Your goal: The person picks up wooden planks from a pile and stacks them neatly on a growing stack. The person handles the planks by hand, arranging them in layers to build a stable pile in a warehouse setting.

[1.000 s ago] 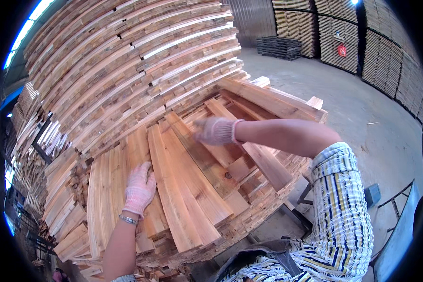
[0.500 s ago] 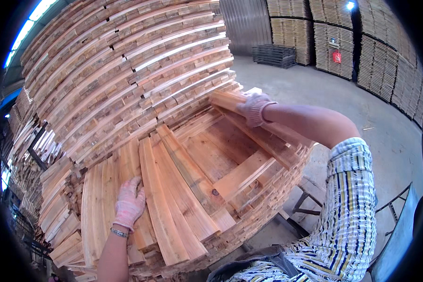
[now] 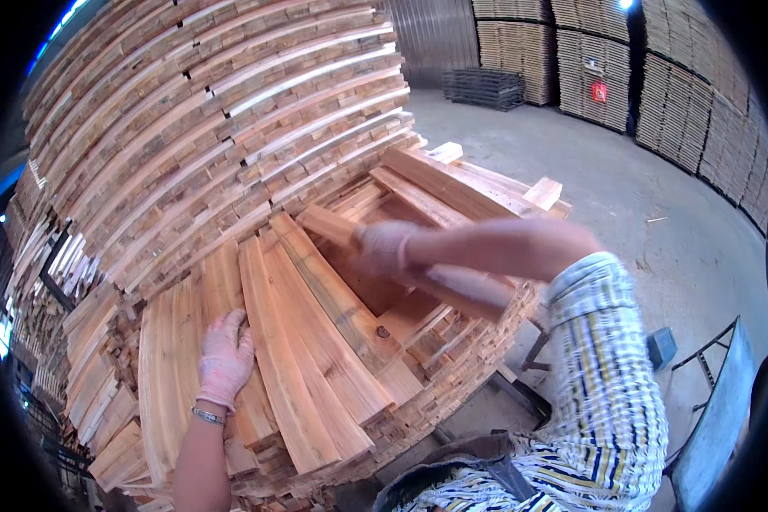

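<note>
My left hand (image 3: 228,354), in a pale pinkish work glove, lies on the wooden boards (image 3: 179,358) at the left of the pile, its fingers stretched out. My right hand (image 3: 388,245), gloved too and blurred by motion, is closed around a wooden board (image 3: 331,225) above the gap in the top layer. That board slants from far left to near right, and my hand and forearm cover its middle. Between my hands several loose boards (image 3: 303,358) lie side by side, fanned out with uneven near ends.
Behind the pile rises a tall stack of layered boards (image 3: 222,111). Beyond the far right end, small light blocks (image 3: 543,193) sit on the boards. A blue-grey panel (image 3: 717,418) on a metal frame stands at the right. Stacked wood (image 3: 593,77) lines the back.
My right hand has swung left and nearer from the pile's far right end, with a board in its grip. My left hand stays on the boards; the view has shifted slightly.
</note>
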